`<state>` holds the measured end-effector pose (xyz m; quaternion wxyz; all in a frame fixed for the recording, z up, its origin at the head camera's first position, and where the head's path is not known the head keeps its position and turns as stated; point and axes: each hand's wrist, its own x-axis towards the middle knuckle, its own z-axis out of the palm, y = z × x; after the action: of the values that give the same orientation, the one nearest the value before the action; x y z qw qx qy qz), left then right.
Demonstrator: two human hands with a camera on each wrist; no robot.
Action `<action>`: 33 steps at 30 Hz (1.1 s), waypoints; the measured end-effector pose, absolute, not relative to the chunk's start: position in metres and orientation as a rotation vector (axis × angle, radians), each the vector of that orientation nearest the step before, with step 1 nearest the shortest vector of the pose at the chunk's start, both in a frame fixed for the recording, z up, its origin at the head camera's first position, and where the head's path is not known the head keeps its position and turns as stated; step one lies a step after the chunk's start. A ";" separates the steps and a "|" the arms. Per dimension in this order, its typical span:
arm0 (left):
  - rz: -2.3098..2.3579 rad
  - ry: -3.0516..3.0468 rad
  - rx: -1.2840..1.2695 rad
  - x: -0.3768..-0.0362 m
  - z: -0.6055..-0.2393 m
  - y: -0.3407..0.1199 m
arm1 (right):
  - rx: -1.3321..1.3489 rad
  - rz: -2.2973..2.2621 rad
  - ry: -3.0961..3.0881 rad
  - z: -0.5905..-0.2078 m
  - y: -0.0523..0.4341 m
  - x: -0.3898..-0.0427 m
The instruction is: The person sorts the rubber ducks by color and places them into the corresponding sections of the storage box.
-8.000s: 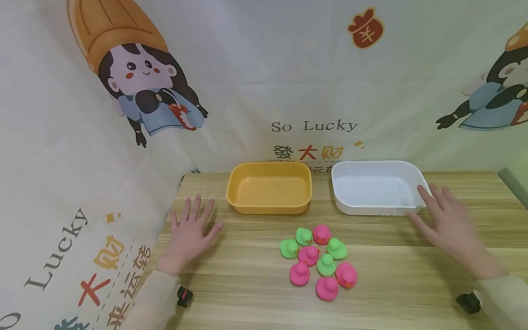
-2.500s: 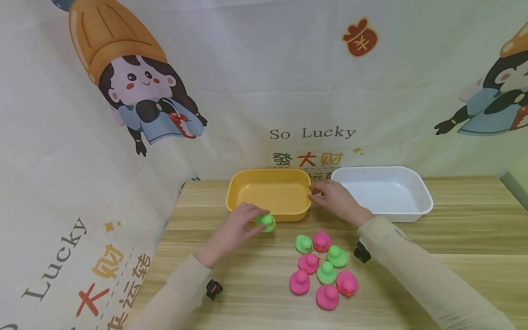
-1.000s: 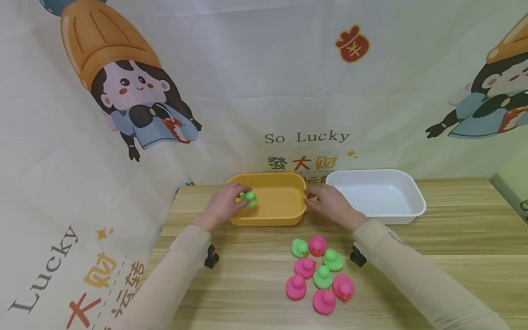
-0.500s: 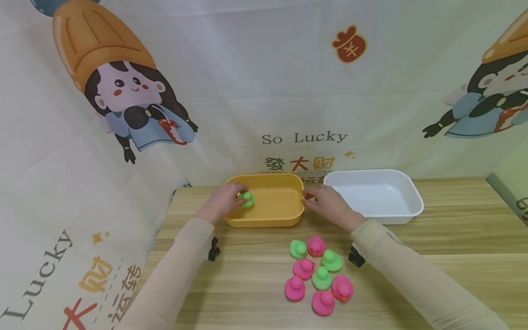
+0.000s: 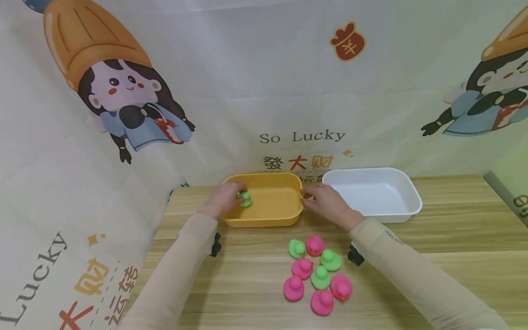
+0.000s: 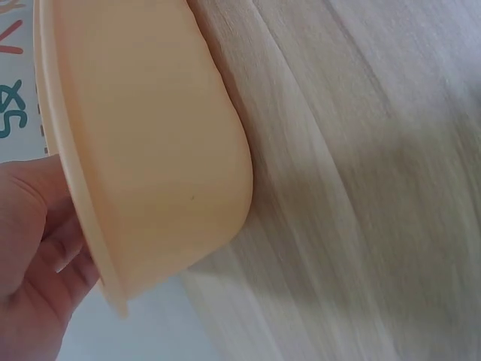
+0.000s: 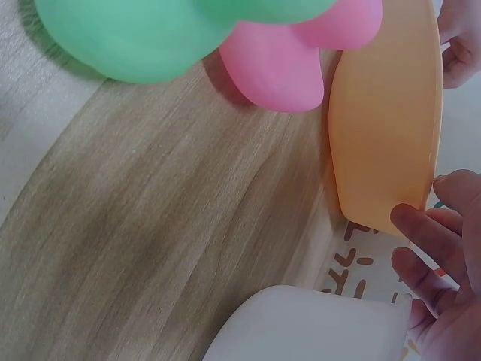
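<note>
Over the left end of the yellow tray (image 5: 264, 222), my left hand (image 5: 222, 199) pinches a small green toy duck (image 5: 245, 199) between thumb and fingers, inside the rim. The left wrist view shows the tray's outer wall (image 6: 165, 150), with that hand (image 6: 30, 256) curled in past the rim; the duck is hidden there. My right hand (image 5: 327, 204) pinches the tray's right rim, its thumb inside and a finger against the outer wall, as the right wrist view shows. Pink toy ducks (image 5: 322, 302) and green toy ducks (image 5: 320, 277) sit in a loose cluster in front of the trays.
A white tray (image 5: 371, 218) stands right of the yellow one, close by my right hand. The wooden table (image 5: 247, 279) ends at a printed cloth (image 5: 231, 114) behind the trays, and more cloth hangs on the left.
Earlier both hands lay spread apart; then the left picked up a green duck and brought it into the yellow tray, while the right took the tray's rim. Over the last half second, both hands stay nearly still.
</note>
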<state>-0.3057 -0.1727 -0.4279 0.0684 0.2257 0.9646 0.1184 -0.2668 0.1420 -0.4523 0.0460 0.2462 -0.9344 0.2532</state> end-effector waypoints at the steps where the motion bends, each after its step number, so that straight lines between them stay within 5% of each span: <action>1: 0.360 2.900 0.679 -0.306 -0.428 -0.172 | 0.749 0.771 -2.855 -0.452 0.142 -0.267; 33: 0.367 2.890 0.665 -0.302 -0.423 -0.177 | 0.742 0.741 -2.883 -0.449 0.139 -0.267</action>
<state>-0.3024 -0.1774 -0.4234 0.0766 0.2218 0.9644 0.1224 -0.2667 0.1389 -0.4492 0.0369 0.2417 -0.9392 0.2413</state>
